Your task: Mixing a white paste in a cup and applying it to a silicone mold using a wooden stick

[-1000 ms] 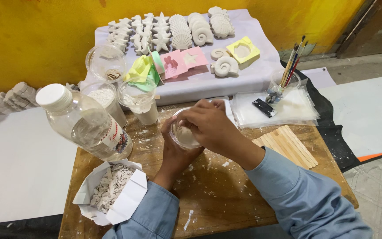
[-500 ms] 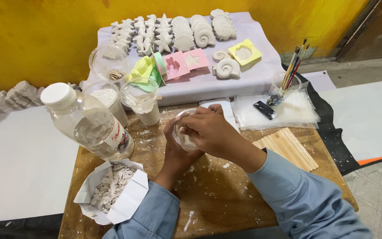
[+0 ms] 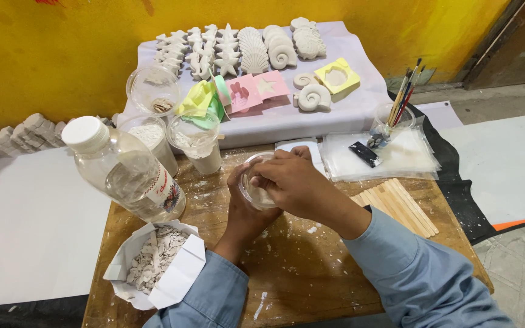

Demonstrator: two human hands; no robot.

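Over the middle of a small wooden table [image 3: 311,273], my left hand [image 3: 241,206] cups a small clear plastic cup [image 3: 255,193] with white residue inside, holding it tilted toward me. My right hand [image 3: 296,185] lies across the cup's top and right side, fingers curled over its rim. Both sleeves are light blue. What my right fingers hold inside the cup is hidden.
A clear bottle with a white cap [image 3: 126,170] stands at left. A paper box of white chips [image 3: 156,261] sits at front left. Cups of white powder [image 3: 199,143], wooden sticks [image 3: 396,206], a jar of brushes [image 3: 396,115], coloured moulds [image 3: 253,91] and white plaster casts [image 3: 244,45] lie behind.
My hands and the cup have stayed at the table's middle. The cup has tipped more toward me and my right fingers have shifted over its rim.
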